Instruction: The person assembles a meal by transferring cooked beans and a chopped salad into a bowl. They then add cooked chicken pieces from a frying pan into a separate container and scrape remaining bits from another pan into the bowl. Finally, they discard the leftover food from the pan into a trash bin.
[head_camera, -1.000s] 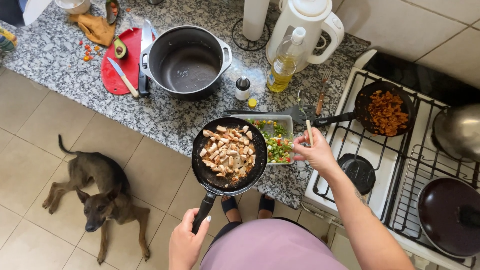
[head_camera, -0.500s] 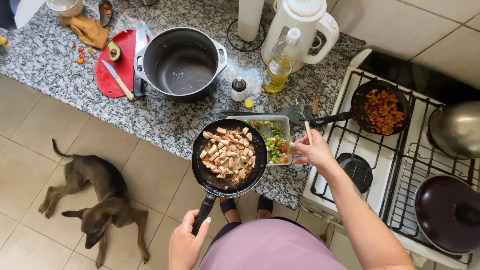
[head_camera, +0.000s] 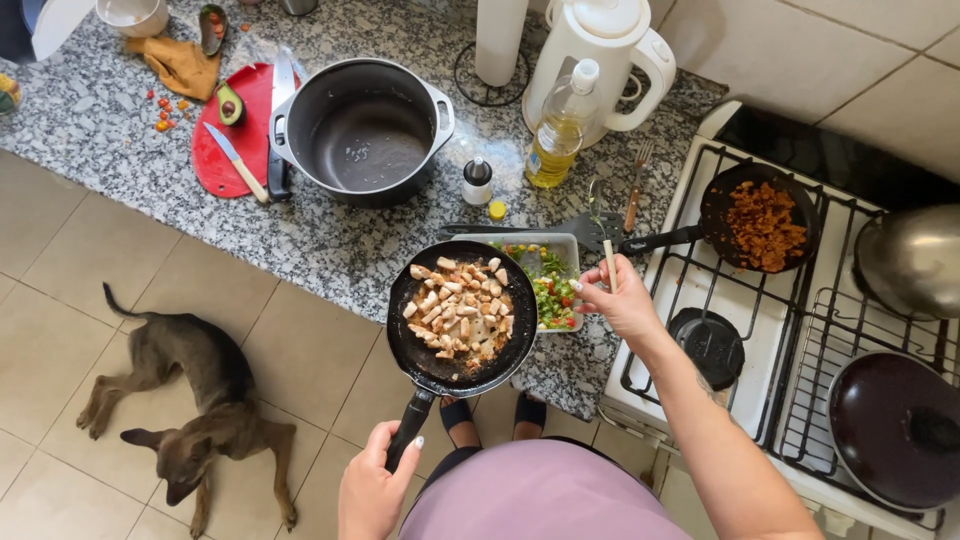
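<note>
— What's in the head view?
— The left hand (head_camera: 372, 490) is clamped on the handle of a black frying pan (head_camera: 460, 318) of diced chicken, held over the counter (head_camera: 330, 250) edge.
— And the other?
— The right hand (head_camera: 618, 298) pinches a spoon (head_camera: 603, 235) above the white dish of chopped vegetables (head_camera: 552, 285).

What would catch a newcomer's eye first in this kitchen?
Probably the black frying pan of browned meat cubes, held by the left hand over the granite counter edge, while the right hand holds a utensil upright beside it. Next, the brown dog lying on the tiled floor at left.
</note>
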